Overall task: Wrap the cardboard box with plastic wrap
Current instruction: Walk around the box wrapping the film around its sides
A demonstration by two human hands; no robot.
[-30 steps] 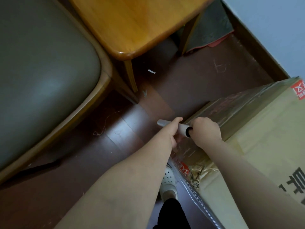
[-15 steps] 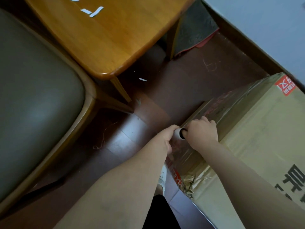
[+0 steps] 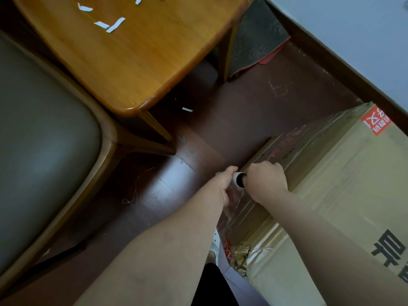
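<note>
Plastic wrap roll (image 3: 238, 180): long axis runs left-right.
Hands: left hand (image 3: 223, 184), right hand (image 3: 266, 184) each grip one end.
Cardboard box (image 3: 344, 195): rightward, nearer right hand.

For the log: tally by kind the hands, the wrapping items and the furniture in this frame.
Hands: 2 (left hand, right hand)
Brown cardboard box: 1
White plastic wrap roll: 1
Wooden table: 1
Grey-cushioned wooden chair: 1
Total: 6

Wooden table (image 3: 132, 62) with white paper strips (image 3: 110, 24), grey-cushioned chair (image 3: 44, 140) beside it, dark mat (image 3: 256, 45), paper scrap (image 3: 187, 110) on brown floor (image 3: 242, 102)
</note>
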